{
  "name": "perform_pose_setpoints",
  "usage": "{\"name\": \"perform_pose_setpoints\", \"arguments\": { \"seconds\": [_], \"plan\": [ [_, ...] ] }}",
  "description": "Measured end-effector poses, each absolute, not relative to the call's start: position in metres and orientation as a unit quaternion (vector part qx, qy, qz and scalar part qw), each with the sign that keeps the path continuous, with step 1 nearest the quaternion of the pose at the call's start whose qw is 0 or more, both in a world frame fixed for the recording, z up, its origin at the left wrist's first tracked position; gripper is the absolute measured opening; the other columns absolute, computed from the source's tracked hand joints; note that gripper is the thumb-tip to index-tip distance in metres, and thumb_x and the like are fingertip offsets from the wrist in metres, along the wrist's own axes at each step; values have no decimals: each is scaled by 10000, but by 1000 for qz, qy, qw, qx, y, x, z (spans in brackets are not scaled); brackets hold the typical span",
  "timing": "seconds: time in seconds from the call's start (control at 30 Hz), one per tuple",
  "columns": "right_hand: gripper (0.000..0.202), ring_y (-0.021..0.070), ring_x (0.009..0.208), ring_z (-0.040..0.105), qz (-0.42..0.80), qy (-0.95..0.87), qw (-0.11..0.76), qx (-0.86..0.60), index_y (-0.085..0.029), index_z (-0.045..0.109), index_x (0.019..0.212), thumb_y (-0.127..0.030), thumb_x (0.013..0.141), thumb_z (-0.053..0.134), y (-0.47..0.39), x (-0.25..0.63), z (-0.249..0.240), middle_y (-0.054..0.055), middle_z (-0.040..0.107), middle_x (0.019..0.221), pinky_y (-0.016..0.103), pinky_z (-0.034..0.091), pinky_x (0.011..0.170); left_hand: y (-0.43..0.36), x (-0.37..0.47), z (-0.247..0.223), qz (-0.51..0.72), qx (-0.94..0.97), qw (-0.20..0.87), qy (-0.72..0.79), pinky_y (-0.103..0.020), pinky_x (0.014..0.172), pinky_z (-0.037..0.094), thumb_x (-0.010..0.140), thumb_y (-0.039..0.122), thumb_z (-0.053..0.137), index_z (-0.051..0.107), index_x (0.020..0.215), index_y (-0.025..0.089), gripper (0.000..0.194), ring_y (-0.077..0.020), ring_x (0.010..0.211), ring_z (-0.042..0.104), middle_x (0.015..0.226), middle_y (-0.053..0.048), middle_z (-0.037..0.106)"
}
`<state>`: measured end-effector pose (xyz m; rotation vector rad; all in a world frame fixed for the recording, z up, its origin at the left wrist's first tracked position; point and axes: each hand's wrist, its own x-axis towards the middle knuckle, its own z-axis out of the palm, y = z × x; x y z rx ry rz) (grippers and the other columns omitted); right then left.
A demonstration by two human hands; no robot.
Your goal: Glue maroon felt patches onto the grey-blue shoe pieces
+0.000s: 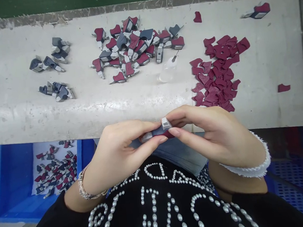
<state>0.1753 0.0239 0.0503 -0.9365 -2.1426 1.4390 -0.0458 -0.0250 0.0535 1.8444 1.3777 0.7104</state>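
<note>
Both of my hands meet at the front edge of the table, closed on one small blue, grey and red part (158, 131). My left hand (125, 144) pinches its left end between thumb and fingers. On the other side, my right hand (211, 133) grips the right end, with the thumb on the red side. A pale grey piece points up between the fingertips. Beyond my hands lies a pile of assembled red, blue and grey parts (134, 44). Loose flat red pieces (219, 75) are heaped to the right. A clear bottle with a thin needle tip (168, 70) lies between the piles.
Blue-grey parts without red (61, 90) lie at the table's left. One assembled part (261, 10) and single red pieces (283, 87) are at the right. A blue bin (11, 178) with several parts stands below left; a blue crate (292, 182) is below right.
</note>
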Motion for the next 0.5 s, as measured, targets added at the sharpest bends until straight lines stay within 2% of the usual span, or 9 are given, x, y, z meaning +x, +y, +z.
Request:
{"name": "perform_pose_setpoints", "arguments": {
  "seconds": [0.27,0.5],
  "plan": [
    [88,103,833,681,482,-778,219,-338,-173,608,1042,-186,974,555,20,169,53,9,710,940,207,553,733,-27,-46,57,267,734,333,529,-232,670,614,881,326,718,736,1041,270,171,-136,758,751,968,28,799],
    [129,116,867,678,484,-763,200,-378,-155,606,1081,-206,981,542,13,167,52,8,697,938,232,559,780,-28,-44,56,258,746,299,536,-225,710,624,897,285,704,719,1057,247,166,-128,763,752,985,24,798]
  ]
}}
